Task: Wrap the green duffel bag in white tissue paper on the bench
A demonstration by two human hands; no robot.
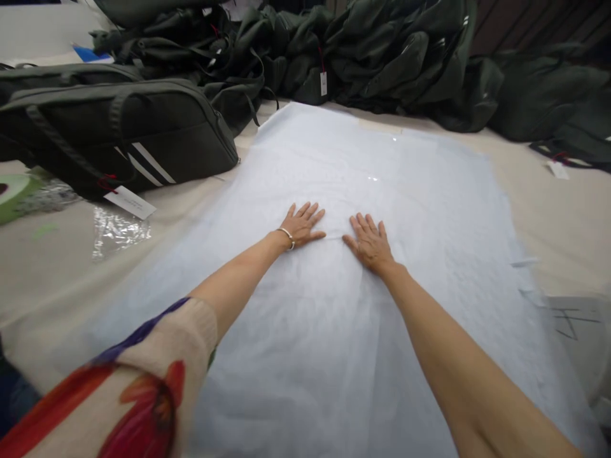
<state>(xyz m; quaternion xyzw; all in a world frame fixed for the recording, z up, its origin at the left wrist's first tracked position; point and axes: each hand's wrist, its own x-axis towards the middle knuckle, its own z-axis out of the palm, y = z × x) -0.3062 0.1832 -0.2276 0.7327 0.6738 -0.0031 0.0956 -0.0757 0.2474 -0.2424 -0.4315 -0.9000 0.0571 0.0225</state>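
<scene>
A large pale blue-white sheet (305, 356), thin and slightly wrinkled, lies spread over the table before me. My left hand (303, 227) rests flat on it near the middle, fingers spread, a bracelet round the wrist. To its right my right hand (370, 243) also lies palm down on the sheet, fingers apart. Neither hand holds anything. Faint creases run across the sheet between the two hands. Small ragged bits stick out along its right edge.
At the left stands a dark green bag (181, 140) with a white tag (130, 202). Near it lie a clear plastic wrapper (119, 232) and a green tape roll (16, 196). More dark bags (382, 70) are heaped along the back. The cream table covering (563, 235) shows at the right.
</scene>
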